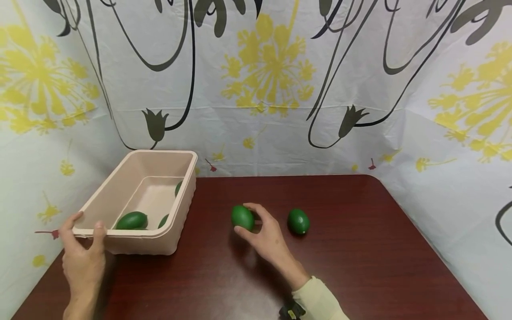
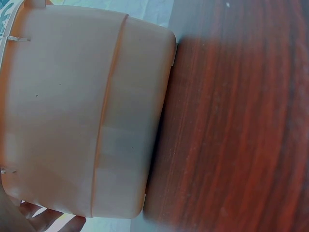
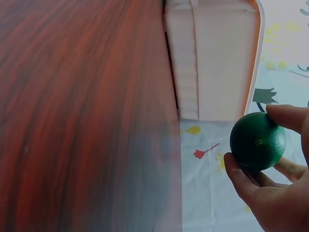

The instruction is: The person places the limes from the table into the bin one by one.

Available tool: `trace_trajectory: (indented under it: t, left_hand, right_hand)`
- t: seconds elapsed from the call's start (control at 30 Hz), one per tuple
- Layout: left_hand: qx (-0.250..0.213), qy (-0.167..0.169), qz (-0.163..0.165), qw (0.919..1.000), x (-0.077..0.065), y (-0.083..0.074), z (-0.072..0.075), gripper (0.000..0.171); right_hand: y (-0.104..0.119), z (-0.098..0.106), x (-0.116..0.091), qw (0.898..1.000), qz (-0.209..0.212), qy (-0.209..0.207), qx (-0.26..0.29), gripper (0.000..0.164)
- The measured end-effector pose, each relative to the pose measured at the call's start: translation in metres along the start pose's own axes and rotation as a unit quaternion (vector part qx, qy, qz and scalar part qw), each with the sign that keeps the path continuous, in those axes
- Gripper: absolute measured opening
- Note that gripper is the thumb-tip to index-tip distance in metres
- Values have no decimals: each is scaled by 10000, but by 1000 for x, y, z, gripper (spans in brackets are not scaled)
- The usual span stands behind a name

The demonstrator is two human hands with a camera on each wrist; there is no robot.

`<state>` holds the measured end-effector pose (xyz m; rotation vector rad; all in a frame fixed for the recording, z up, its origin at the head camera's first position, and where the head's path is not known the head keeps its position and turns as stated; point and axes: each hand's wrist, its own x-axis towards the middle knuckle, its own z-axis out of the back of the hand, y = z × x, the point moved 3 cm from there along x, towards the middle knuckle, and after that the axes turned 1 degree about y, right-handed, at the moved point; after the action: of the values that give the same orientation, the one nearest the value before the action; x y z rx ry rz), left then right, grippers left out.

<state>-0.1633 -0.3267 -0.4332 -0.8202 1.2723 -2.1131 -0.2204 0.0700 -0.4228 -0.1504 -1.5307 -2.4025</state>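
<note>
My right hand [image 1: 269, 235] pinches a green lime [image 1: 242, 218] between thumb and fingers, above the table, its shadow falling below. In the right wrist view the same lime [image 3: 258, 142] shows its round end toward the camera. Another lime [image 1: 298, 221] lies on the table to the right of that hand. At the left stands a beige plastic bin [image 1: 185, 213], and my left hand [image 1: 83, 262] grips its near rim at the left corner. Inside the bin a lime [image 1: 132, 220] is visible, with two more partly hidden behind the right wall.
The dark red-brown wooden table [image 1: 360, 266] has a rounded far right corner. A white cloth [image 1: 272, 142] with yellow and grey plant prints hangs behind and around it. The bin's outer wall [image 2: 58, 106] fills much of the left wrist view.
</note>
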Motion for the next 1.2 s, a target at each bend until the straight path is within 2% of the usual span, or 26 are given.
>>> trace_trajectory:
  t: [0.53,0.77,1.2]
  left_hand:
    - [57,-16,-34,10000,0,-2,-3,64]
    - [32,-13,-2,10000,-1,-1,0,63]
    - [11,-37,-33,10000,-1,-2,-1,64]
  right_hand:
    - [9,-8,1,9998,202,74,1,62]
    - [13,-15,0,9992,256,229,184,62]
    - [21,-21,2,9986,462,248,-46,64]
